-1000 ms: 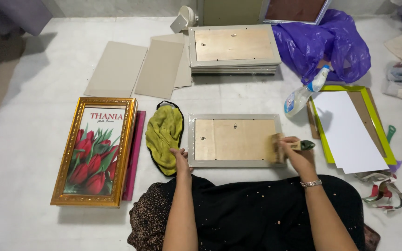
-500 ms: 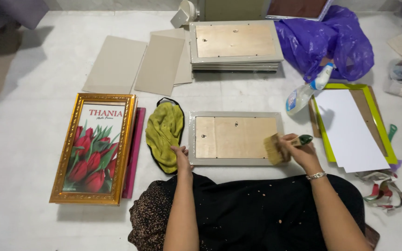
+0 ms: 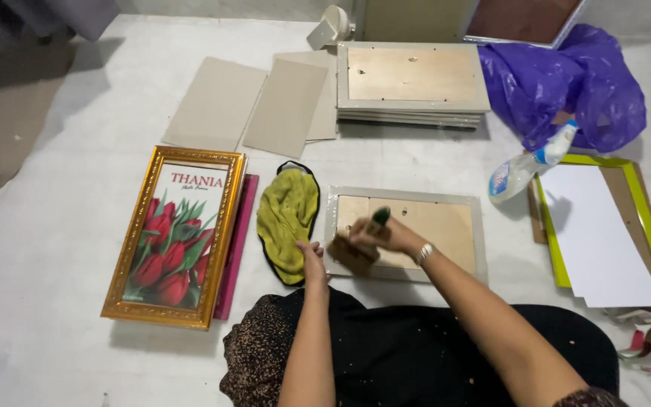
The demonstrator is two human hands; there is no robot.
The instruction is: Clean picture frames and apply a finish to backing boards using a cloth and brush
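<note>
Fingers (image 3: pixel 377 232) of our right hand (image 3: pixel 386 235) wrap a brush (image 3: pixel 356 250) whose bristles rest on the face-down frame (image 3: pixel 404 234) beneath them; our left hand (image 3: pixel 312 264) presses the frame's near-left corner, fingers seemingly flat. We judge the frame light, stiff, possibly glass-fronted: grip its edges. A yellow cloth (image 3: pixel 286 218) lies just left.

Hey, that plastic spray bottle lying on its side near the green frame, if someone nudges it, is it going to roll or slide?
The spray bottle lies on its side on the white floor covering, so a nudge would probably roll it. Its trigger head looks likely to stop the roll early and swing it round. It looks like thin plastic, so probably light; how full it is cannot be told.
</note>
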